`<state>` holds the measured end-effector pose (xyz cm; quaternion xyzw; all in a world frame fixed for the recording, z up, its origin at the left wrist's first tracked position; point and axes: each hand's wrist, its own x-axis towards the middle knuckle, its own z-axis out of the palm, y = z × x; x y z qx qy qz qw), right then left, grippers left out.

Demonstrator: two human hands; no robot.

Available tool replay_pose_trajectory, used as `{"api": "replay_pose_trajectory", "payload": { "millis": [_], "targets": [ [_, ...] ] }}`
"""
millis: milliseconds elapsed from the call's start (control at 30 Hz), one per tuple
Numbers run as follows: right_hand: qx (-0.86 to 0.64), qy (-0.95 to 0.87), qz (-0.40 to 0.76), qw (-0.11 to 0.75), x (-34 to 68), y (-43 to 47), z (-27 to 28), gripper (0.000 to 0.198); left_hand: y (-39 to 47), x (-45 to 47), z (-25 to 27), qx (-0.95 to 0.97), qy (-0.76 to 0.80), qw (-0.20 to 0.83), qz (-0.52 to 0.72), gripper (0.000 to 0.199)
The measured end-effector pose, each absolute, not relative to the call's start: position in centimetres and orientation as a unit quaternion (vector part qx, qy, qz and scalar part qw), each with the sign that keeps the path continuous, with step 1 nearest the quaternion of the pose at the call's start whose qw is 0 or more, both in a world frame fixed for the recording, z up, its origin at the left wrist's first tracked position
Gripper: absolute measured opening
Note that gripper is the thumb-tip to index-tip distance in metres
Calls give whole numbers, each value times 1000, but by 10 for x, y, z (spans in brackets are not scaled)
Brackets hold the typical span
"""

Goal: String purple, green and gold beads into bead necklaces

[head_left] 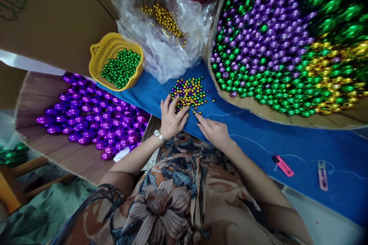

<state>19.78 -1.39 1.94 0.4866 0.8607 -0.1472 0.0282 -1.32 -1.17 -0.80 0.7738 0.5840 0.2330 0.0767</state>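
Observation:
A small pile of gold, green and purple beads (191, 89) lies on the blue cloth in front of me. My left hand (173, 118), with a watch at the wrist, rests at the pile's near left edge, fingers spread and fingertips touching beads. Just right of it, my right hand (214, 131) has thumb and index finger pinched together. A thin, pale needle (193, 110) seems to poke out from that pinch towards the beads; its details are too small to make out. White thread (225, 114) trails from near the right hand across the cloth.
A yellow basket (96, 58) of green beads and a clear plastic bag (169, 59) with gold beads stand beyond. Large boxes hold purple baubles (100, 118) at left and mixed beads (267, 38) at right. A pink cutter (283, 165) and thread snips (322, 176) lie rightwards on the blue cloth (258, 143).

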Motion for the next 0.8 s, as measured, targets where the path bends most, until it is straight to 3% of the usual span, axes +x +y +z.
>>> {"api": "replay_pose_trajectory", "payload": {
  "millis": [533, 800],
  "targets": [
    [475, 868, -137, 47, 190, -9, 18, 45, -11, -10, -5, 783, 565, 74, 248, 27],
    [454, 881, -134, -16, 197, -12, 12, 42, -21, -22, 1, 745, 596, 98, 285, 21]
  ]
}}
